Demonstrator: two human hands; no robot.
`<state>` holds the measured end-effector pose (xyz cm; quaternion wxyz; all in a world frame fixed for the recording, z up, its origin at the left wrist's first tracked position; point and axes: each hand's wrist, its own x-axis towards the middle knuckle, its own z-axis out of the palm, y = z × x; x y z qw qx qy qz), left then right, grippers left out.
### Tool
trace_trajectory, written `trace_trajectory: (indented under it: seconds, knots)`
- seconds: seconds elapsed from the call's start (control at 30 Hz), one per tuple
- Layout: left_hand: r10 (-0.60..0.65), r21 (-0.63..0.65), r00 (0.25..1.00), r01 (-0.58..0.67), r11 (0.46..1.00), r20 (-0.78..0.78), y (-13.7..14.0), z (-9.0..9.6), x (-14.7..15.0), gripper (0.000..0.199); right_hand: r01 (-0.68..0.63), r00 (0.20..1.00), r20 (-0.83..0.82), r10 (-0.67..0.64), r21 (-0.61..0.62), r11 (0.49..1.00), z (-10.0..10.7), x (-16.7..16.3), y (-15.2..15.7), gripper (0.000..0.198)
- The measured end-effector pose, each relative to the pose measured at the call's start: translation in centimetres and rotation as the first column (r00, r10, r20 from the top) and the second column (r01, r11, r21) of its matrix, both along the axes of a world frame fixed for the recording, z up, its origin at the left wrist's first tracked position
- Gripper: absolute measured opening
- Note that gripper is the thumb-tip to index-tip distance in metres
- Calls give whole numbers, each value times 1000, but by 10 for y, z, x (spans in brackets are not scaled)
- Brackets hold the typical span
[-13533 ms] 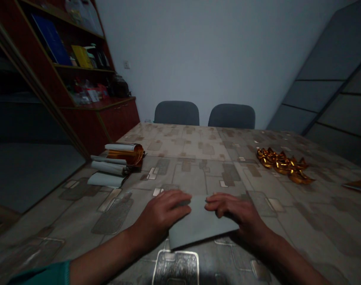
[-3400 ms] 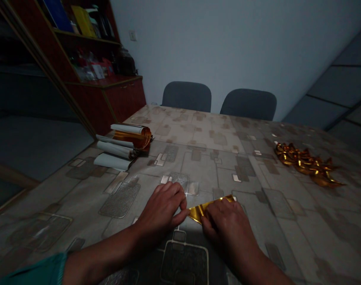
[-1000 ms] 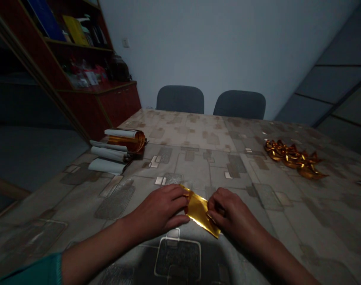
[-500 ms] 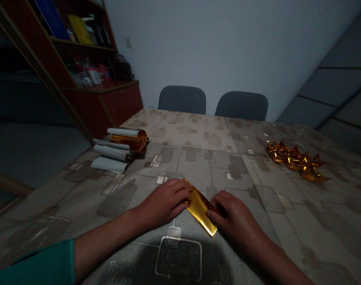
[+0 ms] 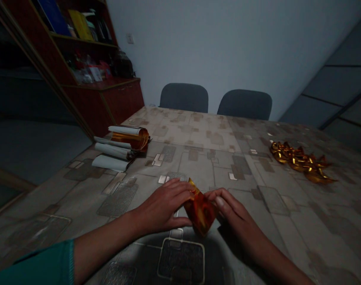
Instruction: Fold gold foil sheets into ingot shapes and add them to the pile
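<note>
A folded piece of gold foil paper [image 5: 200, 211] is between my hands just above the patterned table, its lower part reflecting dark orange. My left hand [image 5: 165, 204] has its fingertips over the paper's upper left edge, with the thumb stretched out below. At the right edge, my right hand [image 5: 232, 209] pinches the paper between thumb and forefinger. The fingertips of my left hand are partly hidden by the foil.
A stack of curled foil sheets with pale backs [image 5: 121, 148] lies at the table's left. Several shiny folded gold foil shapes [image 5: 300, 160] sit together at the right. Two grey chairs [image 5: 184, 97] stand behind the table [image 5: 198, 132], and a red cabinet [image 5: 122, 101] is at the far left.
The foil strip lay flat and bright gold; now its right side is lifted and turned, showing a wider, darker orange face. My right hand has moved slightly up with the edge. My left thumb has spread out.
</note>
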<state>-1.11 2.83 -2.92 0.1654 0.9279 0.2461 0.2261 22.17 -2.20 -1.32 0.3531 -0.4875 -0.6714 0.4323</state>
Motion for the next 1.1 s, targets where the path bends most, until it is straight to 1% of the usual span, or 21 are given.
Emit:
trace_trajectory:
  seconds: [0.07, 0.13, 0.17, 0.23, 0.3, 0.37, 0.47, 0.53, 0.6, 0.67, 0.77, 0.83, 0.9, 0.93, 1.03, 1.07, 1.1]
  knots:
    - [13, -15, 1000, -13, 1000, -8, 0, -1, 0, 39, -2, 1000, -24, 1, -39, 999, 2, 2, 0, 26]
    - [22, -39, 1000, -23, 999, -22, 1, 0, -1, 31, -47, 998, -46, 44, -70, 996, 4, 4, 1, 30]
    - [25, -49, 999, -27, 998, -28, 1, 0, -2, 31, -76, 996, -53, 73, -61, 995, 4, 4, 2, 33]
    - [26, -62, 999, -28, 998, -37, 1, 0, -3, 32, -131, 991, -37, 132, 22, 991, 5, 4, 4, 39]
    - [16, -75, 999, -18, 997, -37, 1, 0, -4, 35, -185, 983, 23, 184, 134, 974, 3, 4, 8, 41]
    - [-10, -86, 999, 7, 996, -38, 2, 0, -6, 38, -242, 969, 100, 226, 202, 949, -1, 5, 12, 39]
    - [-81, -107, 994, 73, 992, -68, 5, 1, -6, 41, -301, 941, 236, 242, 261, 917, -7, 8, 16, 24]
    - [-119, -131, 988, 106, 986, -96, 7, 3, -6, 44, -363, 901, 354, 249, 307, 880, -8, 8, 16, 15]
    - [-126, -164, 986, 107, 981, -108, 9, 4, -5, 47, -431, 854, 452, 258, 336, 837, -7, 6, 13, 11]
    - [-115, -200, 987, 91, 976, -110, 11, 5, -4, 49, -470, 824, 501, 264, 345, 813, -4, 3, 9, 12]
    - [-99, -236, 989, 70, 969, -113, 12, 3, -2, 48, -471, 831, 480, 283, 335, 816, -2, 0, 7, 16]
    - [-93, -237, 988, 63, 969, -119, 12, 3, -2, 42, -450, 854, 429, 293, 330, 830, -3, -1, 9, 30]
    - [-82, -207, 990, 57, 977, -113, 10, 4, 0, 36, -431, 872, 392, 294, 329, 840, -5, -1, 11, 40]
    - [-65, -181, 993, 46, 982, -97, 8, 5, 0, 32, -430, 873, 386, 296, 328, 841, -6, -2, 12, 41]
    - [18, -103, 999, -21, 994, -33, -2, 12, 0, 20, -434, 871, 387, 303, 315, 844, -8, -3, 14, 31]
    - [25, -90, 999, -29, 996, -42, -7, 15, 0, 14, -432, 872, 385, 304, 309, 847, -8, -3, 14, 29]
    - [18, -80, 998, -23, 997, -63, -13, 16, 0, 16, -428, 873, 382, 302, 303, 852, -9, -4, 14, 28]
